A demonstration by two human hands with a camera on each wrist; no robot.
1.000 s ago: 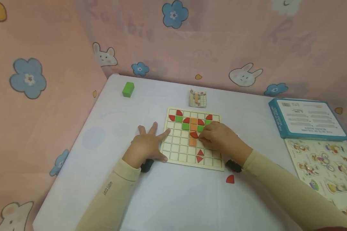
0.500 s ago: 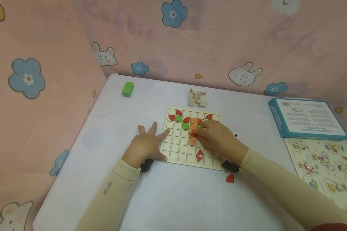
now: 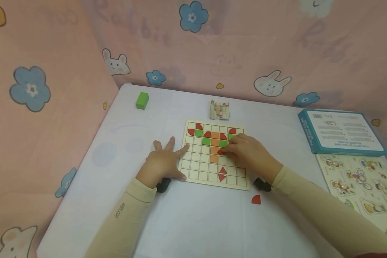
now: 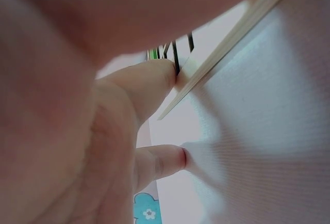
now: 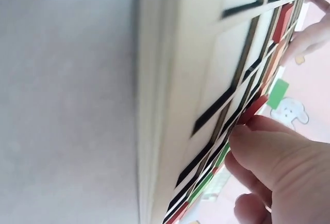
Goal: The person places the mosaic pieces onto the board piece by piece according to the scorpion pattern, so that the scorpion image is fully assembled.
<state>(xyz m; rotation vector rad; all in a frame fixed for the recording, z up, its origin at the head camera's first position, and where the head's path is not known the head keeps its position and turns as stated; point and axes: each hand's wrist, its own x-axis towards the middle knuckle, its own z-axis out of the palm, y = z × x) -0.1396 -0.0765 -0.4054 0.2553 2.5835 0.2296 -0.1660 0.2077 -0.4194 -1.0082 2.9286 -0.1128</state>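
The wooden grid board (image 3: 195, 166) lies on the white table, set with red, green and orange flat pieces. My left hand (image 3: 162, 161) is spread at its left side, thumb and index fingertip on the board's edge; in the left wrist view other fingers (image 4: 162, 161) reach down to the cloth. My right hand (image 3: 248, 154) is over the board's right half and pinches a red piece (image 3: 220, 152) just right of the orange column (image 3: 214, 142). In the right wrist view this red piece (image 5: 253, 109) shows at the thumb tip, partly hidden. Two red triangles (image 3: 223, 173) lie lower on the board.
A loose red quarter-circle (image 3: 256, 199) lies in front of the board. Behind stands a small patterned card (image 3: 219, 109), with a green block (image 3: 142, 100) at the back left. At right are a blue-edged box (image 3: 345, 132) and a picture board (image 3: 358, 186).
The right hand has shifted slightly right with the red piece, which has come off the orange column and uncovered an orange square. The left hand has stayed in place.
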